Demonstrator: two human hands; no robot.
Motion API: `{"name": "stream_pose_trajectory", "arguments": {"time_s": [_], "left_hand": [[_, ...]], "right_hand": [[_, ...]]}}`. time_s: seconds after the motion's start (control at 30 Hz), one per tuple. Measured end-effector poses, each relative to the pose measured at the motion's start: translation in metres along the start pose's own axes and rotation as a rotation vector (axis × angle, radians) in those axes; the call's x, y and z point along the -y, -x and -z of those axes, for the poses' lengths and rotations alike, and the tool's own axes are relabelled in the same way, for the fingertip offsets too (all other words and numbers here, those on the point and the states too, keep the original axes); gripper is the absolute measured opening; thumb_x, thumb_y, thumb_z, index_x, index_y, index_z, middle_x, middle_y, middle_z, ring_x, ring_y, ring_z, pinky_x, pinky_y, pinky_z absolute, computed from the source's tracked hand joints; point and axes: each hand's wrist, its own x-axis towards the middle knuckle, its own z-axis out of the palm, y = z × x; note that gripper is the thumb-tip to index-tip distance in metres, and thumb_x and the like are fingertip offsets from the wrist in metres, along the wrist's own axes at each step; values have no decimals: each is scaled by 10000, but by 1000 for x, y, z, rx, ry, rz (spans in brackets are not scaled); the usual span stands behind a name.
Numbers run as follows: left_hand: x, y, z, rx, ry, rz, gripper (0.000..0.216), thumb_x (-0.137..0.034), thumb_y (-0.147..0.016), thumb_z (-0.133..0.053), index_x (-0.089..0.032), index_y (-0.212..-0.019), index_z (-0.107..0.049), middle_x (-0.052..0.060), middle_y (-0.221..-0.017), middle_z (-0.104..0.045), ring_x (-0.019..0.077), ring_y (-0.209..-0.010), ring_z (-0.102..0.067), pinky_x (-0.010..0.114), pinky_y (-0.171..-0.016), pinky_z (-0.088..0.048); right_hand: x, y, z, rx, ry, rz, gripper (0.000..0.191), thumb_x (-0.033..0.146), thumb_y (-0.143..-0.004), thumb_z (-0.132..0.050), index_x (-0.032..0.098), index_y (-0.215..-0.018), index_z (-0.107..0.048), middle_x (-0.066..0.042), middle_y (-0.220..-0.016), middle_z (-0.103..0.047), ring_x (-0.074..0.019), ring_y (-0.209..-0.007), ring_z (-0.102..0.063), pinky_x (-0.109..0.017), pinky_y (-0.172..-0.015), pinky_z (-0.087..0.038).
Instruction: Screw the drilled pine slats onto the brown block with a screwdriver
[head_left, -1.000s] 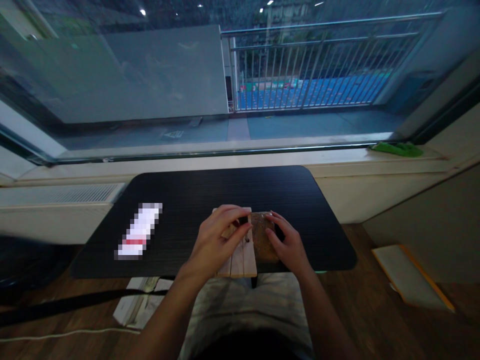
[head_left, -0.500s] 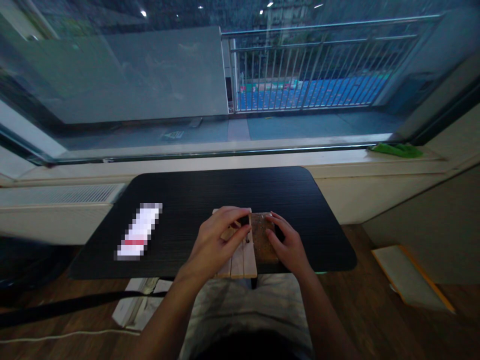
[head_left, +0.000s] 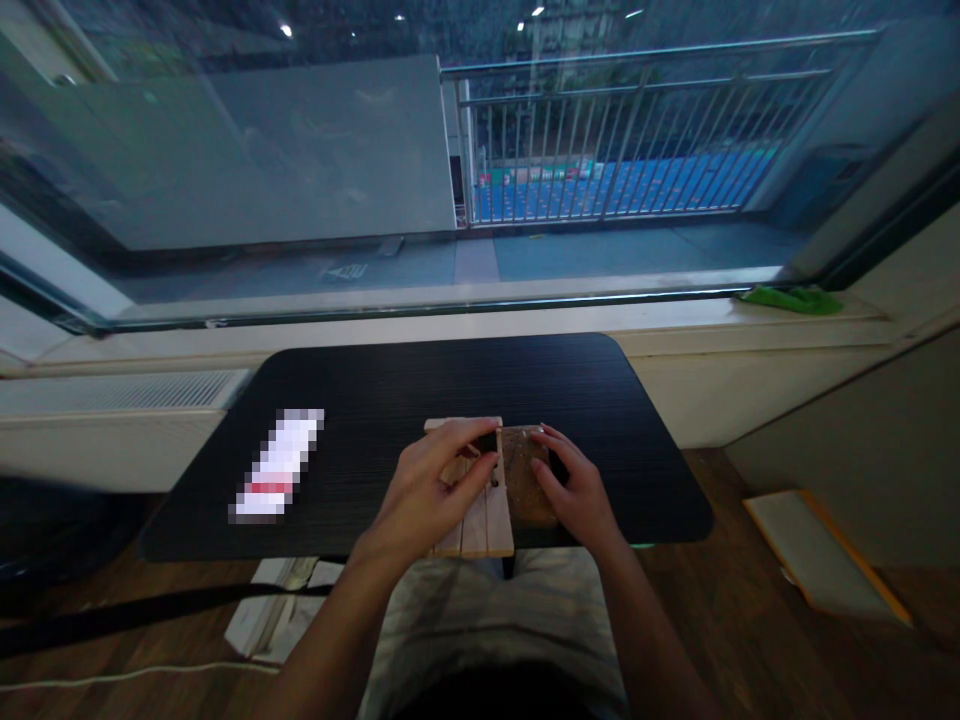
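Dim room beside a wide window (head_left: 360, 160)

Bluish, subdued light shows through the glass, which spans ten to two o'clock (small white lights (head_left: 538, 11) dot it near twelve). Outside, a metal railing (head_left: 623, 150) stands between one and two. A pale sill (head_left: 420, 325) runs underneath. The black worktop (head_left: 420, 380) sits centrally; a white slatted casing (head_left: 150, 390) lies at nine, brown floor (head_left: 720, 620) at four.

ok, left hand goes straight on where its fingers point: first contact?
Probably the brown block, just past the right edge of the slatted board under the left hand. Height is unclear; it could clear the block and meet the right hand.
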Motion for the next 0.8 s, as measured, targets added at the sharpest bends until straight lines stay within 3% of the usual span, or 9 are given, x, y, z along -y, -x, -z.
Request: {"name": "stream_pose_trajectory", "arguments": {"time_s": [0.2, 0.37, 0.8], "left_hand": [[1, 1, 0, -26, -24, 72, 212, -223, -911, -700, -211, -1123, -712, 39, -1003, -797, 137, -780, -733, 276, -799, -625], [-2, -2, 0, -40, 0, 70, 187, -211, -921, -689, -203, -1105, -717, 22, -951, -800, 103, -671, -707, 219, -698, -616], [0, 1, -1, -20, 24, 52, 226, -170, -924, -666, -200, -1148, -690, 30, -1004, -783, 96, -707, -707, 220, -733, -620]], "right_hand": [[-2, 0, -2, -17, -11, 11, 350, 320, -886, -605, 255, -1213, -710, -116, -1383, -649, -296, -1315, -590, -539, -1151, -428], [-1, 0, -2, -17, -2, 5, 348, 321, -885, -607, 260, -1212, -710, -114, -1382, -648, -297, -1309, -594, -543, -1150, -430], [-1, -1, 0, -6, -13, 2, 355, 319, -883, -604, 249, -1216, -706, -126, -1389, -641, -305, -1320, -584, -554, -1154, -422]]}}
